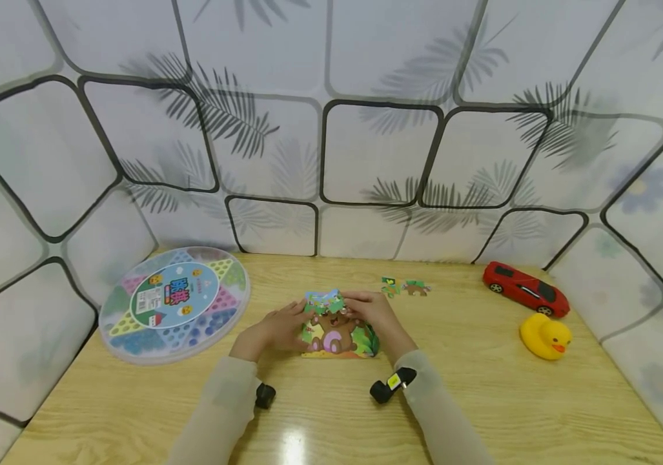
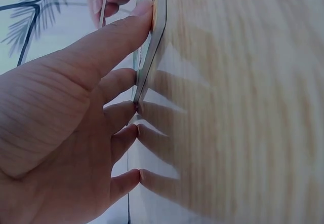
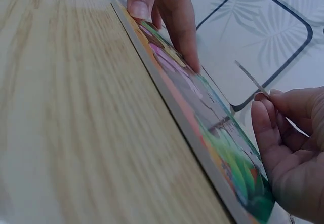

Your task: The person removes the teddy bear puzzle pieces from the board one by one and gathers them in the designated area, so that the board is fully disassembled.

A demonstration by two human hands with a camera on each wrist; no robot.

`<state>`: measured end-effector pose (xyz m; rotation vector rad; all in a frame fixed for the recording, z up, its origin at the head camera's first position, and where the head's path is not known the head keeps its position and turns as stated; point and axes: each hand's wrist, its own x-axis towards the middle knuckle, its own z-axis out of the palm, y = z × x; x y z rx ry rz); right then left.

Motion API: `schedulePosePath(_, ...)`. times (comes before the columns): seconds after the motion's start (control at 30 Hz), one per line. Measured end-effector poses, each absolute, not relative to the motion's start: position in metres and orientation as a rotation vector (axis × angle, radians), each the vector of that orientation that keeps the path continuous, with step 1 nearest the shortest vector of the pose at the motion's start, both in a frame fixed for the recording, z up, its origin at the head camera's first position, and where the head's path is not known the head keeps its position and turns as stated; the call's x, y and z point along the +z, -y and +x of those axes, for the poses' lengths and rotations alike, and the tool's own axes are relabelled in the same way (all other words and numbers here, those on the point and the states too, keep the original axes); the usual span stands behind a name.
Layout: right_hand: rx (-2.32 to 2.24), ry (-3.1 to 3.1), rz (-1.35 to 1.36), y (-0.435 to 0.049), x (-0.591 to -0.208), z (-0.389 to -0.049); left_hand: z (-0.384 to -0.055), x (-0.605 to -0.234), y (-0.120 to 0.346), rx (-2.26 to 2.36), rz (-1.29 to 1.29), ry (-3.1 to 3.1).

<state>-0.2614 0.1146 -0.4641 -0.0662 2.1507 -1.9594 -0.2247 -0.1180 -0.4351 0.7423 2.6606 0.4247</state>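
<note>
A jigsaw puzzle board [image 1: 336,342] with a brown bear picture lies flat on the table. My left hand [image 1: 279,328] rests at its left side; the thumb [image 2: 135,24] touches the near edge, and the other fingers, spread and only slightly bent, touch the side edge and tabletop. Over the upper part of the board, my right hand [image 1: 374,310] pinches a thin puzzle piece [image 3: 250,77] between thumb and fingers. That piece is seen nearly edge-on in the right wrist view, raised off the board. From the head view, a blue and green patch [image 1: 325,301] shows at the board's top.
Loose puzzle pieces [image 1: 416,288] lie behind and right of the board. A round Chinese checkers set [image 1: 232,316] sits at the left. At the right stand a red toy car [image 1: 525,289] and a yellow rubber duck [image 1: 543,336]. Patterned fabric [image 1: 366,226] encloses the wooden table [image 1: 482,400].
</note>
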Motion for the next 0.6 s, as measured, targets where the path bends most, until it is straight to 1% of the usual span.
schedulePosePath(0.27,-2.209,-1.990,-0.089,-0.152,-0.470,-0.261,-0.224,-0.436,0.118,0.420,0.744,-2.644)
schedulePosePath(0.4,-2.281,-1.996,-0.035,-0.174,-0.469,-0.260,-0.225,-0.437,0.119,0.427,0.734,-2.635)
schedulePosePath(0.6,-2.410,-2.014,0.130,-0.208,-0.467,-0.260,-0.225,-0.436,0.119,0.444,0.743,-2.631)
